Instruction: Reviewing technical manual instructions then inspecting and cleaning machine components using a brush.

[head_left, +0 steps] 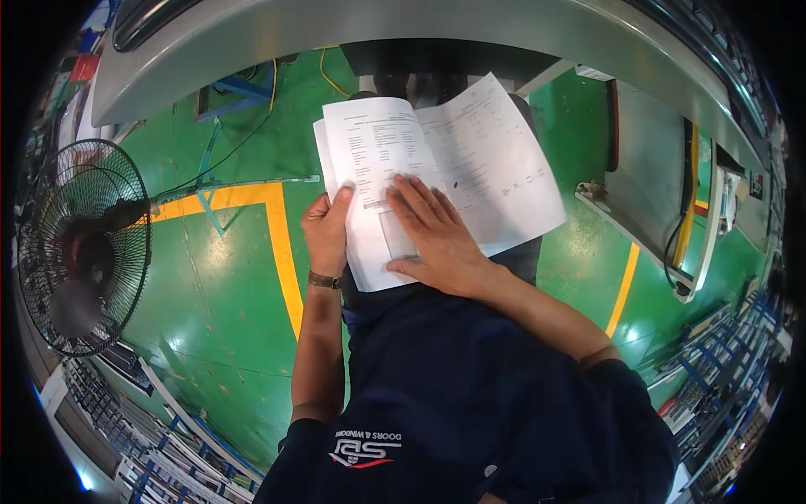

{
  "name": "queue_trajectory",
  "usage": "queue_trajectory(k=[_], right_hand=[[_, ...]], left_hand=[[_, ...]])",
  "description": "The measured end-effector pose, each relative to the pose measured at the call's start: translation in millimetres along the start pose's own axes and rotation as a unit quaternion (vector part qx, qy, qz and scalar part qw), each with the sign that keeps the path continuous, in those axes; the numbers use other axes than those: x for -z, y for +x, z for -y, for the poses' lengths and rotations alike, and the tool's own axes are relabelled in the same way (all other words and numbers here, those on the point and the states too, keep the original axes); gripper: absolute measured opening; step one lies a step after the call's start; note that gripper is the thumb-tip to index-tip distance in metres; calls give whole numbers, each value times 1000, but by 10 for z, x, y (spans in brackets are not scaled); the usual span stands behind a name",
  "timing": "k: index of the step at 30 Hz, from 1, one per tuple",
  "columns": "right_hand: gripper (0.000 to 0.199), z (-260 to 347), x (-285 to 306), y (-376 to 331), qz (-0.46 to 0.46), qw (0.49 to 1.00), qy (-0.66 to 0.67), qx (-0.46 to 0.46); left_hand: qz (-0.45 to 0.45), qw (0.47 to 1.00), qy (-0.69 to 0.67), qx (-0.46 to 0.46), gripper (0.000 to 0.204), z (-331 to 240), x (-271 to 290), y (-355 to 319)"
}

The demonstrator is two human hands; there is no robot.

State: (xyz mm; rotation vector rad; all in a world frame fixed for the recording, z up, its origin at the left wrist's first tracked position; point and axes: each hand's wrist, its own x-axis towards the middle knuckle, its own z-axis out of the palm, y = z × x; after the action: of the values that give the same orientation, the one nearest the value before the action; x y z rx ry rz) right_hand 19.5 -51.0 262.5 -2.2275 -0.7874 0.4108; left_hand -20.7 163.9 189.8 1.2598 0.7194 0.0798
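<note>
Left hand in grip of column-printed sheets; right hand flat on top; white-and-red shirt logo.

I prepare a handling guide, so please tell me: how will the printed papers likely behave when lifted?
The printed papers would probably flop, since they curve visibly. They seem light, being thin. They may slide apart: their left edges lie offset.
</note>
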Motion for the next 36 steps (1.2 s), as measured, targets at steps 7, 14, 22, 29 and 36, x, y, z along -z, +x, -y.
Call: queue_trajectory(k=[7, 14, 22, 29, 36], right_hand=[[71, -351, -147, 69, -18, 1000, -3, 8], [62, -542, 21, 129, -101, 967, 189, -138], [44, -1331, 682, 66, -332, 799, 423, -268], [14, -1644, 1149, -142, -182, 799, 473, -323], [9, -1861, 1164, -236, -152, 796, 480, -336]], left_hand=[[-35, 997, 53, -39, 38, 13, 24, 57], [-33, 999, 12, -26, 34, 34, -13, 70], [-22, 1000, 5, -11, 34, 0, 10, 74], [-34, 999, 0, -20, 34, 39, 7, 108], [-17, 1000, -9, -4, 32, 41, 64, 134]])
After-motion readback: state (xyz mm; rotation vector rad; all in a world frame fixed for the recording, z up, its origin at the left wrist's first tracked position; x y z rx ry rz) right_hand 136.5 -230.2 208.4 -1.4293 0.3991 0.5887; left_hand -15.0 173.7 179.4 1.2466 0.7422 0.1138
